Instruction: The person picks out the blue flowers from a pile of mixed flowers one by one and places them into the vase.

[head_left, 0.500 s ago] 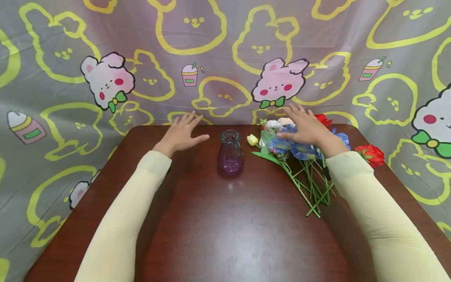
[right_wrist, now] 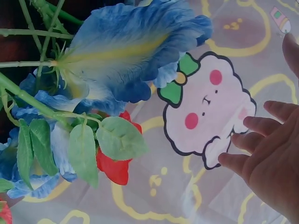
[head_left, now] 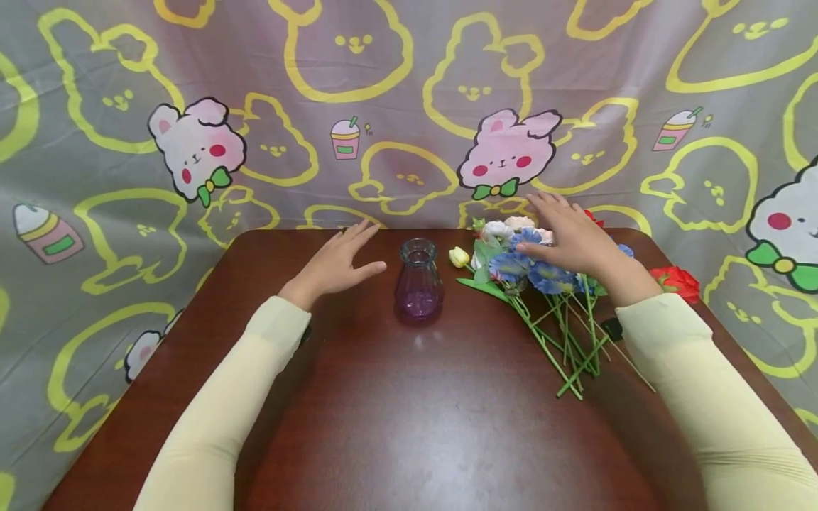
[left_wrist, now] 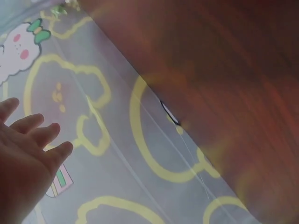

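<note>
A glass vase (head_left: 418,287), clear at the neck and purple toward its base, stands upright at the middle of the table. My left hand (head_left: 335,261) is held to the left of it with straight, spread fingers and nothing in its grasp. Over the bunch of flowers on the right, my right hand (head_left: 571,238) is also stretched out and holds nothing. Blue flowers (head_left: 551,277), a pale yellow tulip (head_left: 458,257) and a red flower (head_left: 679,282) lie there with their green stems (head_left: 543,344) toward me. In the right wrist view a blue bloom (right_wrist: 135,53) hangs close beside the hand.
The dark brown wooden table (head_left: 409,426) has rounded far corners. Behind and beside it hangs a grey curtain (head_left: 396,85) printed with yellow outlines and pink rabbits. A dark wrist strap (head_left: 612,328) shows below the right cuff.
My right hand has shifted to the right and a little toward me, uncovering more stems. The left hand's fingers have drawn closer together and turned slightly rightward. Vase and flowers stay in place.
</note>
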Motion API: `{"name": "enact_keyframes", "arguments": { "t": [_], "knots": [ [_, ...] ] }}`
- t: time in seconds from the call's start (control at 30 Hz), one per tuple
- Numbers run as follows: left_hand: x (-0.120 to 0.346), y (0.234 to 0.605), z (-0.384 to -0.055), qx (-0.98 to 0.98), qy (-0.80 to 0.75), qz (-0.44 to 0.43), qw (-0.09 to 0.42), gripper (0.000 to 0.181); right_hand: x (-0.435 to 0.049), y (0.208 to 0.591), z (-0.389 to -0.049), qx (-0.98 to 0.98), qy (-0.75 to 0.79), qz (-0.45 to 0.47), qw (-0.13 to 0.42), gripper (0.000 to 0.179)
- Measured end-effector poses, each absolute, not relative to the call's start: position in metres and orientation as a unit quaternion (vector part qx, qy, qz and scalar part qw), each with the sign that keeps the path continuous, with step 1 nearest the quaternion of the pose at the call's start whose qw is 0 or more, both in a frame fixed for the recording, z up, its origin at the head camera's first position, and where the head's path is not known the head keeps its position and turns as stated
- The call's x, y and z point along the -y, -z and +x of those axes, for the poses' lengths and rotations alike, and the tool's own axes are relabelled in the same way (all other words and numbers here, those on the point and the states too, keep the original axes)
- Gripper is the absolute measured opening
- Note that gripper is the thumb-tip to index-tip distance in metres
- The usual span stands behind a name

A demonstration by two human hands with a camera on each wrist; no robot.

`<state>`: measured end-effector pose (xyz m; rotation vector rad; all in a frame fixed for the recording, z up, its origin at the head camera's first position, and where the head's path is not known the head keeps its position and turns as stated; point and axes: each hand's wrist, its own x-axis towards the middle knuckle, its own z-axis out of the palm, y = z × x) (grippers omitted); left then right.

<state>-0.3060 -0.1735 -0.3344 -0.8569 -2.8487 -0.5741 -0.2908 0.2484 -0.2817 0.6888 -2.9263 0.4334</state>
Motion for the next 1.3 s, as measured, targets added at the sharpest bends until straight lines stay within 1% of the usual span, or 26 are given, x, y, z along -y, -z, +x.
{"name": "enact_keyframes", "arguments": {
  "t": [0.2, 0.47, 0.63, 0.8, 0.9, 1.03, 1.3],
  "knots": [
    [0.161, 0.342, -0.295, 0.925, 0.234, -0.296, 0.04, 0.094, -0.254, 0.28, -0.276, 0.959, -0.175, 0.213, 0.072, 0.091],
    [0.143, 0.355, -0.288, 0.914, 0.289, -0.283, 0.021, 0.105, -0.269, 0.279, -0.258, 0.966, -0.184, 0.145, 0.113, 0.088],
    [0.135, 0.362, -0.288, 0.91, 0.312, -0.271, 0.012, 0.106, -0.283, 0.28, -0.249, 0.965, -0.197, 0.108, 0.133, 0.084],
    [0.128, 0.368, -0.288, 0.905, 0.325, -0.274, 0.013, 0.106, -0.298, 0.283, -0.24, 0.961, -0.209, 0.073, 0.166, 0.075],
    [0.124, 0.372, -0.288, 0.899, 0.335, -0.281, 0.017, 0.104, -0.309, 0.286, -0.232, 0.962, -0.213, 0.039, 0.165, 0.073],
    [0.121, 0.376, -0.288, 0.89, 0.352, -0.289, 0.025, 0.102, -0.324, 0.293, -0.223, 0.964, -0.218, -0.002, 0.149, 0.07],
    [0.116, 0.38, -0.29, 0.879, 0.371, -0.298, 0.03, 0.096, -0.344, 0.315, -0.214, 0.972, -0.206, -0.032, 0.11, 0.062]
  ]
}}
